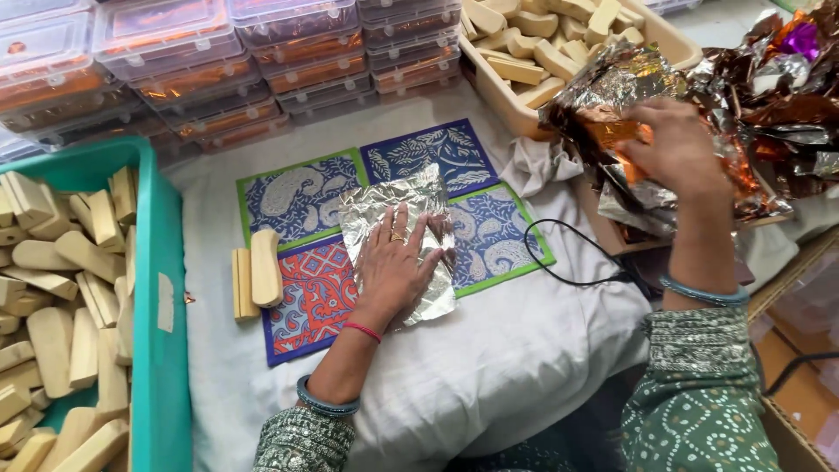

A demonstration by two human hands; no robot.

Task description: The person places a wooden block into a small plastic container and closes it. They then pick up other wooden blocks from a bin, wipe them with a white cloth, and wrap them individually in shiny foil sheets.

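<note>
My left hand (398, 267) lies flat, fingers spread, pressing a sheet of silver foil (398, 205) onto the patterned mats (301, 197) in the middle. My right hand (677, 149) reaches up to the right into a pile of crumpled silver and copper foil sheets (769, 105) and grips a foil sheet (612, 96) there. Two pale wooden blocks (256, 273) lie on the red and blue mat to the left of the left hand.
A teal crate (162, 262) full of pale wooden blocks stands at the left. A beige bin (516, 105) of similar blocks sits behind. Stacked clear plastic boxes (227, 70) line the back. A black cable (568, 262) crosses the white cloth (489, 367).
</note>
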